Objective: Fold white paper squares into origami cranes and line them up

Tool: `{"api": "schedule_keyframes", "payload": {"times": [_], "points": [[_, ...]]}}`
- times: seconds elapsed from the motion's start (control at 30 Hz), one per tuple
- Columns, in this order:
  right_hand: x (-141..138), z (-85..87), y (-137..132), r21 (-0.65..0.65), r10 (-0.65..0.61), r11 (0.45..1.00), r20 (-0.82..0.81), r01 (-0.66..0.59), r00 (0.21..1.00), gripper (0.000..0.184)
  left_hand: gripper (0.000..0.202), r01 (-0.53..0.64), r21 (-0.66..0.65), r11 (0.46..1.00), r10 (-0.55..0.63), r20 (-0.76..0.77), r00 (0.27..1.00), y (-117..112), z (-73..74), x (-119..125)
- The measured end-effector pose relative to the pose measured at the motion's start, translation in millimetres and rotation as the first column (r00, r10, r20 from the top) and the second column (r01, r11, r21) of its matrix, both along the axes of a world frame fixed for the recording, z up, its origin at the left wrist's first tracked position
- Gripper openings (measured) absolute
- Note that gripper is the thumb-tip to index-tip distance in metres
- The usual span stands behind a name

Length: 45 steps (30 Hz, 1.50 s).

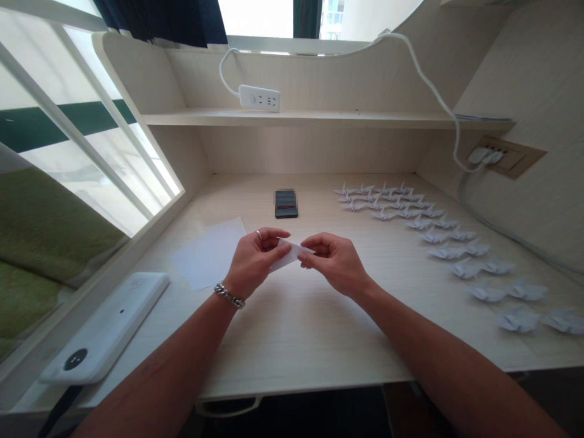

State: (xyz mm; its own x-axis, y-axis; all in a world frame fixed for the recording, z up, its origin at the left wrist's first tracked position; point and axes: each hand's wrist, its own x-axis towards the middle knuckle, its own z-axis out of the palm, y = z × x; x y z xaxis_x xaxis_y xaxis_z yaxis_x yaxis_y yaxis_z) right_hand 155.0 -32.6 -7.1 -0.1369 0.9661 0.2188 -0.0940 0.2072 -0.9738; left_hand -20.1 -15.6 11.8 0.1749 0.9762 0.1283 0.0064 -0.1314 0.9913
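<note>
A small folded piece of white paper [286,257] is held above the desk between my two hands. My left hand [257,254], with a ring on one finger and a chain bracelet at the wrist, pinches its left side between thumb and fingers. At the right corner my right hand [335,260] pinches the same paper, its fingers curled behind. Loose white sheets [210,252] lie on the desk just left of my left hand. To the right, several folded white paper cranes [431,236] stand in rows.
A dark phone-like object [286,204] lies beyond my hands. At the left edge rests a white power bank [114,325] with a dark strap. A power strip [259,98] sits on the shelf [319,120]; its white cord [426,76] runs to the wall socket [511,157].
</note>
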Motion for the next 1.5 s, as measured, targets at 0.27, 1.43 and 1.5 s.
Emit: {"api": "schedule_keyframes", "payload": {"times": [0.27, 1.43, 1.5], "points": [[1.2, 0.4, -0.3, 0.042, -0.007, 0.999, 0.033, 0.006, 0.999, 0.034, 0.033, 0.020, 0.029, 0.999, -0.018, -0.085, 0.996, -2.5, 1.5, 2.9], [5.1, 0.4, 3.5, -0.154, 0.159, 0.977, 0.070, -0.147, 0.985, 0.034, 0.031, 0.017, 0.031, 0.999, -0.008, -0.270, 0.963, -3.3, 7.1, -0.6], [5.3, 2.6, 4.2, -0.226, 0.167, 0.961, 0.012, -0.160, 0.986, 0.035, 0.032, 0.020, 0.019, 1.000, -0.014, -0.253, 0.967, -3.9, 8.2, -0.1]]}}
